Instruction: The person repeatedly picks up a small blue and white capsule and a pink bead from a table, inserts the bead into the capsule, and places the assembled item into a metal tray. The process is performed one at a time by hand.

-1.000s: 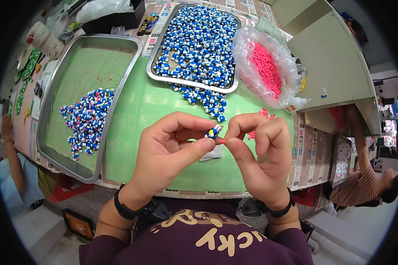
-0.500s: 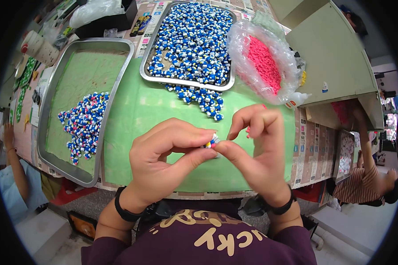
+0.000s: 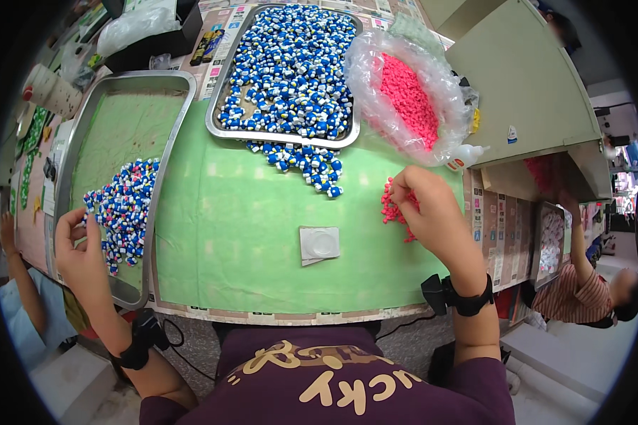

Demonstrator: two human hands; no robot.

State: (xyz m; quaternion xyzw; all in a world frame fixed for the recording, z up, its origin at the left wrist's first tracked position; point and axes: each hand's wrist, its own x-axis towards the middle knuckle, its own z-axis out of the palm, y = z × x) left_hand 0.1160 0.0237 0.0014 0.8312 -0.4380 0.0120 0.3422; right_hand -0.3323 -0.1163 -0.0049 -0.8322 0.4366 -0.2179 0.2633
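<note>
Noted in left hand (image 3: 81,251): cannot tell whether grasping or released; just beyond fingertips, blue-and-white pieces (image 3: 127,205) in tray (image 3: 135,117). Noted under right hand (image 3: 431,205): loose pink pieces (image 3: 388,209); cannot tell whether pinching any. Advisable to pick singly, by fingertips, without scattering.

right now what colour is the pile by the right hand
The pile is bright pink; head view.

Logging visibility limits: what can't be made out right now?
Head view:
Whether the left hand holds anything: too small to tell.
Whether the right hand grips any pink pieces: the hand itself hides it.
Co-worker at far left: cut off by the fisheye rim.
</note>
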